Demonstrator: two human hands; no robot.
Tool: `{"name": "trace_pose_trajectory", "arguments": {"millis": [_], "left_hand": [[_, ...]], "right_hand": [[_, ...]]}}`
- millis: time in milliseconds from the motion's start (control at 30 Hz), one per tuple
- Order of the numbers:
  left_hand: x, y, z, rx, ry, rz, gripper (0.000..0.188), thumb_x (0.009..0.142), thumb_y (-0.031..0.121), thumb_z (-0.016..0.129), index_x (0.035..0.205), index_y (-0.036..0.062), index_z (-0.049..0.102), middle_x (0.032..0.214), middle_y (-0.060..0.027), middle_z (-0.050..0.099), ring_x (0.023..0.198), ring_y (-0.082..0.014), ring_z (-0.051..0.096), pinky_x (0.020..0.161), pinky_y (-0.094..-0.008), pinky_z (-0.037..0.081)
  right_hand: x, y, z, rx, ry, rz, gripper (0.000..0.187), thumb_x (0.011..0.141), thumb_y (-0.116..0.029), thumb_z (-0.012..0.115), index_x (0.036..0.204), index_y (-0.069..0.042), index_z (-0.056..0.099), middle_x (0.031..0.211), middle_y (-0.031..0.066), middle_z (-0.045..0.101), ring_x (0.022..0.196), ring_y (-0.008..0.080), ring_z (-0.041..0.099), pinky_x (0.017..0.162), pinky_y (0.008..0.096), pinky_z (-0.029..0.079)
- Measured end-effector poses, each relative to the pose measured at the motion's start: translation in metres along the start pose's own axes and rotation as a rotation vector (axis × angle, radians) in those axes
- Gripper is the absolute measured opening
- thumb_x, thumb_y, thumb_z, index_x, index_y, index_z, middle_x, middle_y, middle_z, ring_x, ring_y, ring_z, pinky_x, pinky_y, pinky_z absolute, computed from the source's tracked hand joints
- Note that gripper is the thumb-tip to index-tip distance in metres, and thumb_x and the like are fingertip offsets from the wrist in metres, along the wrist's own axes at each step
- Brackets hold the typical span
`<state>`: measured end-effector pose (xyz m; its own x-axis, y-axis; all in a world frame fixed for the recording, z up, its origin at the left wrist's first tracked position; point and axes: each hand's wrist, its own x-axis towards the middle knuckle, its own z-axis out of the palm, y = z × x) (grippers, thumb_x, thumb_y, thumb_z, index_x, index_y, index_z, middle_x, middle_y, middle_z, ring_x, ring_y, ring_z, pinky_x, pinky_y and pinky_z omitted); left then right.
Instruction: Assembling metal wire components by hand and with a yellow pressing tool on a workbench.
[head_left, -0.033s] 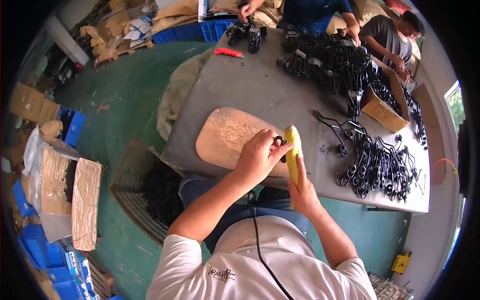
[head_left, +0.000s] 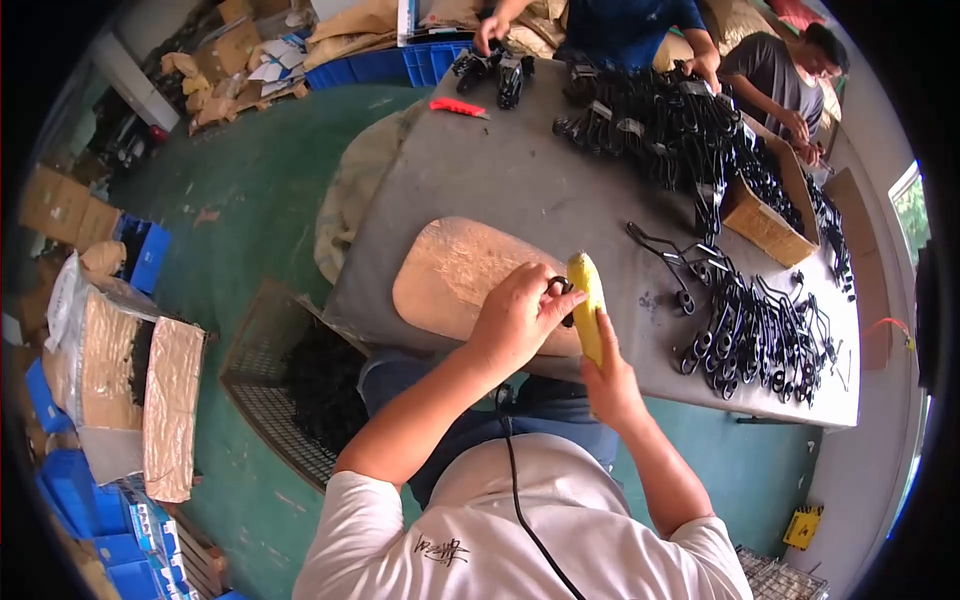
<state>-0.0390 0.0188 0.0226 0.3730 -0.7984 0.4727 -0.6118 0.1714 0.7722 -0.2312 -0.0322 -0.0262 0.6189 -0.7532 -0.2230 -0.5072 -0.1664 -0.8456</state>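
Both my hands are raised over the table's near edge, in front of a worn, round-cornered wooden board (head_left: 450, 275). My left hand (head_left: 515, 312) is closed in a pinch around a small black part (head_left: 562, 287), mostly covered by the fingers. My right hand (head_left: 612, 385) grips a thick yellow stick (head_left: 588, 315) with a scuffed, pale tip. The stick stands nearly upright, its upper part beside my left fingertips. Whether the black part touches it, I cannot tell. On the table to the right lie many loose black hook-shaped pieces with ringed ends (head_left: 740, 335).
Bundled black pieces (head_left: 640, 130) cover the far side near a co-worker's hands (head_left: 705, 70). A cardboard box (head_left: 765, 228) of black parts stands at right, by another person. A red utility knife (head_left: 458, 106) lies far left. A mesh crate (head_left: 255, 385) sits below the table's left edge.
The yellow stick leans slightly more to the left at its top, and my right hand has shifted a little with it. The far co-worker's hand at upper left has moved slightly.
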Motion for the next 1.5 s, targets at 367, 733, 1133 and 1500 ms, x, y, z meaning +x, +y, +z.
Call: {"name": "trace_pose_trajectory", "arguments": {"millis": [367,733,1133,1500], "left_hand": [[-0.021,-0.015,-0.094,-0.31,0.457,-0.206,0.034,0.106,0.03,0.04,0.102,0.0008,0.058,0.091,-0.0087,0.064,0.074,-0.0165,0.064,0.076,-0.0311,0.05],[-0.148,-0.063,-0.253,0.567,0.75,-0.548,0.031,0.106,0.023,0.043,0.1,-0.0001,0.063,0.09,-0.0073,0.066,0.066,-0.0148,0.059,0.064,-0.0327,0.049],[-0.098,-0.066,-0.15,0.525,0.62,-0.302,0.033,0.082,0.019,0.072,0.109,0.002,0.065,0.105,-0.0183,0.065,0.097,-0.0358,0.064,0.086,-0.0436,0.052],[-0.021,-0.004,0.028,-0.854,0.027,-0.59,0.049,0.102,0.047,0.047,0.121,0.0027,0.057,0.115,-0.0117,0.064,0.103,-0.0175,0.061,0.092,-0.0313,0.05]], "right_hand": [[0.068,0.025,-0.077,-0.732,0.549,-0.498,0.058,0.089,-0.023,0.066,0.143,-0.013,0.048,0.109,0.0167,0.063,0.097,0.0351,0.061,0.083,0.0442,0.051],[0.147,0.061,-0.177,-1.19,0.256,-0.179,0.058,0.079,-0.003,0.06,0.135,-0.016,0.057,0.13,0.0123,0.06,0.126,0.0304,0.054,0.102,0.0421,0.043],[0.137,0.051,-0.195,-0.935,0.621,-0.822,0.035,0.102,-0.012,0.051,0.136,-0.007,0.058,0.124,0.0124,0.066,0.104,0.0313,0.063,0.091,0.0413,0.049],[0.036,-0.036,0.002,-0.436,0.321,-1.047,0.037,0.088,-0.001,0.065,0.125,0.002,0.061,0.111,0.0188,0.066,0.098,0.036,0.061,0.086,0.0466,0.048]]}}
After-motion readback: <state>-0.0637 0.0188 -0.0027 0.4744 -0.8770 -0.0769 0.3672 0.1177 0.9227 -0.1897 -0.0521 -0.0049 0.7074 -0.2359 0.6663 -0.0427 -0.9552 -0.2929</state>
